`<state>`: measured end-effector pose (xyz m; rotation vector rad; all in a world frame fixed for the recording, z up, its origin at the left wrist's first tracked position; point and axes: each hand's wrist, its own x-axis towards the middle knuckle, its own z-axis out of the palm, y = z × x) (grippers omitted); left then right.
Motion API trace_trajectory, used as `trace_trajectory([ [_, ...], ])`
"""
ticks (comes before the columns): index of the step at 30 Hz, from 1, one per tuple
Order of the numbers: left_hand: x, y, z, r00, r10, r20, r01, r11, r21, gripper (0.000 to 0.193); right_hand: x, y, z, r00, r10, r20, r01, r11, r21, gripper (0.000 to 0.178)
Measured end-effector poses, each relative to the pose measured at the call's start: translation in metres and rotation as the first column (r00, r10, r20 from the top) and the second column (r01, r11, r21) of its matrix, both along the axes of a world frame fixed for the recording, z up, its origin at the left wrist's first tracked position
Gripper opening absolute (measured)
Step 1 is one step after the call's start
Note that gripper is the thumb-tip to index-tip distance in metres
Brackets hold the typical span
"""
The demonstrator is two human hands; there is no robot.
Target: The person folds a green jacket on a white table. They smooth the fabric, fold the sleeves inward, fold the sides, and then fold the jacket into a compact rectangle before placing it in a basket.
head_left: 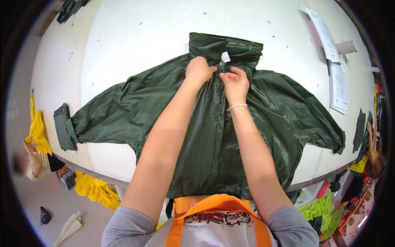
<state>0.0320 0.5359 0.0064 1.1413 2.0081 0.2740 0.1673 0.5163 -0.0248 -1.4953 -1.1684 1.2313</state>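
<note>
A dark green raincoat (164, 94) of shiny thin fabric lies spread front up on a white table, its sleeves stretched out to both sides. Its hood or high collar (207, 46) points to the far side, with a small white label (226, 57) at the neck. Just below that label, my left hand (199, 70) is closed on the left edge of the front opening. Opposite it, my right hand (236, 84) pinches at the right edge, fingers curled, a pale bracelet on its wrist. What exactly lies between the fingertips is partly hidden.
The white table (135, 45) curves around the raincoat. Folded dark green pieces (63, 127) lie by the left cuff. Printed sheets (329, 45) and a white roll (346, 47) are at the right. People stand at both sides; yellow fabric (94, 189) hangs below the left edge.
</note>
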Motion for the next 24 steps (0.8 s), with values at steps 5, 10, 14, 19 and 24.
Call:
trace_trajectory([
  [5,-0.017,-0.022,-0.015,0.837,0.125,0.533,-0.249,0.954,0.167,0.028,0.009,0.008,0.004,0.975,0.117,-0.189,-0.166,0.949,-0.269,0.031],
  [10,-0.014,-0.035,-0.023,0.684,0.052,0.728,-0.337,0.907,0.253,0.026,-0.005,0.005,0.004,0.998,0.064,0.013,-0.062,0.993,-0.104,0.033],
  [14,-0.012,-0.039,-0.021,0.674,0.055,0.737,-0.363,0.893,0.265,0.026,-0.012,-0.003,0.001,0.998,-0.049,0.041,0.05,0.998,-0.026,0.038],
  [19,-0.012,-0.039,-0.017,0.639,0.059,0.767,-0.399,0.878,0.265,0.026,-0.007,0.0,0.003,0.99,0.064,-0.122,-0.066,0.998,-0.014,0.017],
  [24,0.001,-0.04,-0.014,0.706,-0.013,0.708,-0.387,0.831,0.401,0.027,-0.008,0.0,0.032,0.953,0.098,0.286,-0.205,0.905,0.374,0.009],
])
